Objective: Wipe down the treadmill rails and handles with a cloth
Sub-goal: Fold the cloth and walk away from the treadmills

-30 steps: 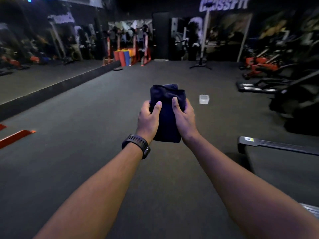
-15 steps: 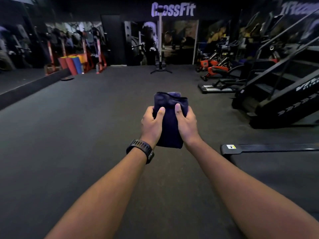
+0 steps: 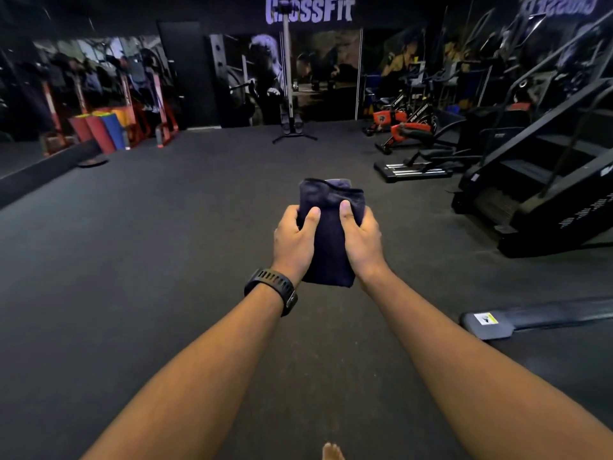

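Observation:
A folded dark navy cloth (image 3: 330, 234) is held out in front of me at arm's length over the gym floor. My left hand (image 3: 293, 242), with a black watch on its wrist, grips the cloth's left side, thumb on its front. My right hand (image 3: 361, 240) grips the right side the same way. The rear end of a treadmill side rail (image 3: 530, 318), dark with a grey end cap and a yellow sticker, lies low at the right, below and to the right of my hands. The treadmill's handles are out of view.
A black stair-climber machine (image 3: 544, 194) stands at the right. Orange and black exercise bikes (image 3: 403, 127) sit behind it. A tall stand (image 3: 289, 94) is at the back centre, coloured rolls (image 3: 102, 131) at the back left. Dark rubber floor (image 3: 149, 260) spreads wide to the left.
The view has swung to the right: the stair-climber and bikes came into sight and the treadmill rail moved lower. Both hands keep the same hold on the cloth.

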Available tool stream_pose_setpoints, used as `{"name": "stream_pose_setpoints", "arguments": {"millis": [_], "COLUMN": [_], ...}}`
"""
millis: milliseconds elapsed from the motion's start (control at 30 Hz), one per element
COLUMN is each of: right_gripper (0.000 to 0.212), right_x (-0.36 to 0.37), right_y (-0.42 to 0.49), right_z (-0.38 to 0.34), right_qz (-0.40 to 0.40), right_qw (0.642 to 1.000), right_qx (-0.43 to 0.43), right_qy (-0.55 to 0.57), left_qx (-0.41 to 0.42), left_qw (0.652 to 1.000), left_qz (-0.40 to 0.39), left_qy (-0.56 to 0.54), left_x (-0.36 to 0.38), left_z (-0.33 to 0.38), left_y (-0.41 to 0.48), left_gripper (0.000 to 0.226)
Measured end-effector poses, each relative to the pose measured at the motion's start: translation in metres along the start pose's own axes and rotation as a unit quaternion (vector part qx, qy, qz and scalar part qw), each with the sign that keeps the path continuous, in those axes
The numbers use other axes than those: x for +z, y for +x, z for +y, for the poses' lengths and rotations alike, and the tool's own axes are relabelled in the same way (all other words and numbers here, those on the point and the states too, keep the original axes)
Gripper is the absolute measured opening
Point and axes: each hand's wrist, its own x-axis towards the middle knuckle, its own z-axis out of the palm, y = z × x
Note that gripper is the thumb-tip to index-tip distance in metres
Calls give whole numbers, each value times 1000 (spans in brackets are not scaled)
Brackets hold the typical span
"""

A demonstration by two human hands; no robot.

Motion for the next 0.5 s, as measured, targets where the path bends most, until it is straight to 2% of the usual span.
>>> {"name": "stream_pose_setpoints", "arguments": {"millis": [200,500], "right_gripper": [21,36], "right_x": [71,181], "right_y": [148,359], "right_z": [30,54], "right_qz": [-9,-21], "right_qw": [1000,999], "right_qx": [14,38], "right_qy": [-4,-21], "left_qx": [-15,-23], "left_qw": [1000,1000], "left_qz": [-4,2], "left_qy": [5,3], "left_x": [16,27], "left_z": [-44,-92], "left_y": [161,397], "left_gripper": [21,23]}}
